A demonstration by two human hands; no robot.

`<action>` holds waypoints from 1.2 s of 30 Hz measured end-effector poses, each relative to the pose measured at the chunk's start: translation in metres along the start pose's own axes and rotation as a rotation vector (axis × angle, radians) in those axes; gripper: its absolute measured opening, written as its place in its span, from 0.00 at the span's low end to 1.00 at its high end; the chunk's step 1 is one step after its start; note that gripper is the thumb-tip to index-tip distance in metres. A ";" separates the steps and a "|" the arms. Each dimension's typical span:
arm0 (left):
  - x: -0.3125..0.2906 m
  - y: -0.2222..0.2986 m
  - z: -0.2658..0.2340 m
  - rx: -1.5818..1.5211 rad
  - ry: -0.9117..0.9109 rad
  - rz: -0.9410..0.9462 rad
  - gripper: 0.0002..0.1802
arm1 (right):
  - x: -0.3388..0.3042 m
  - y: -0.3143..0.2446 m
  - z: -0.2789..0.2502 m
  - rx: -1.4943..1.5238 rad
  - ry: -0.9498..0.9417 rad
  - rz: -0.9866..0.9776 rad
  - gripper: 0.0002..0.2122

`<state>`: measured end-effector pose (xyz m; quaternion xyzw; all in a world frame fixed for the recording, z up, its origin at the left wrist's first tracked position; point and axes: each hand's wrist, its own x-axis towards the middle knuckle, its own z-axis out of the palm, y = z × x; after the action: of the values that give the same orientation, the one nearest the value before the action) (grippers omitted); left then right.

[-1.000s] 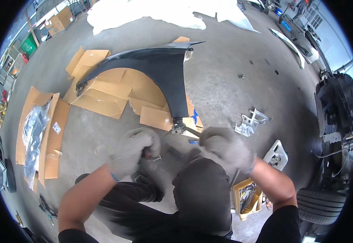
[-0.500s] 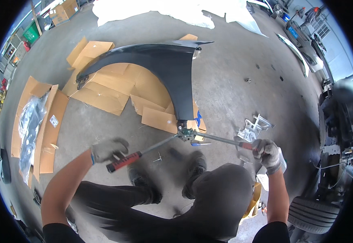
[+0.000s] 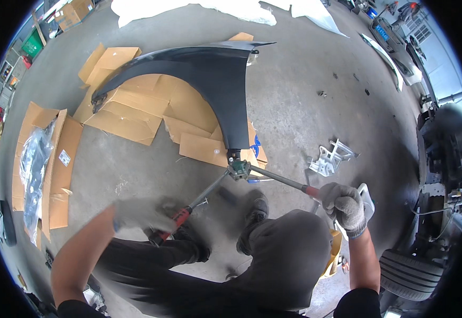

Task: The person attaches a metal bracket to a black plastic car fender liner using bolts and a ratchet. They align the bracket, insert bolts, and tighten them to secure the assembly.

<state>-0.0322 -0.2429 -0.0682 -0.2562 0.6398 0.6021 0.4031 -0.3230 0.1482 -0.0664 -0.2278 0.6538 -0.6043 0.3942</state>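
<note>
A long-handled tool with two metal arms and red grips has a green jointed head (image 3: 239,169) at the near end of a dark car fender (image 3: 218,71). Cannot tell whether the head grips the fender's end. My right hand (image 3: 345,208), in a grey knit glove, is closed around the end of the right handle. Over by the left red grip (image 3: 174,225), my gloved left hand (image 3: 142,214) is smeared by motion, and its fingers cannot be made out. The left handle angles down toward my feet.
Flattened cardboard (image 3: 127,119) lies beneath and beside the fender. An opened carton (image 3: 61,167) with a plastic-wrapped part stands at left. A silvery metal bracket (image 3: 331,159) sits at right, with a tyre (image 3: 412,273) nearer. White sheeting (image 3: 188,9) is at the far edge.
The left handle has swung down and inward, narrowing the angle between the handles. My left hand has moved right and down beside it. My right hand has shifted slightly left, still on its handle.
</note>
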 end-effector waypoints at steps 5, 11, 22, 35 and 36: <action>0.016 -0.037 0.000 0.609 0.076 -0.312 0.23 | 0.008 0.001 -0.010 -0.088 -0.080 -0.009 0.08; 0.040 -0.082 -0.069 0.789 0.366 -0.182 0.23 | 0.047 0.071 -0.115 0.280 -0.018 0.083 0.09; 0.018 -0.057 -0.047 -0.007 0.113 -0.117 0.28 | 0.057 0.046 -0.105 0.301 -0.102 0.121 0.11; -0.005 0.156 0.078 -0.564 0.169 0.473 0.10 | 0.047 -0.094 0.111 -0.515 -0.161 -0.084 0.05; -0.018 0.165 0.072 -0.641 0.159 0.443 0.10 | 0.048 -0.107 0.106 -0.462 -0.137 -0.117 0.05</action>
<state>-0.1421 -0.1512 0.0434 -0.2707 0.4885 0.8219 0.1123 -0.2869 0.0284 0.0301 -0.3899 0.7321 -0.4437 0.3394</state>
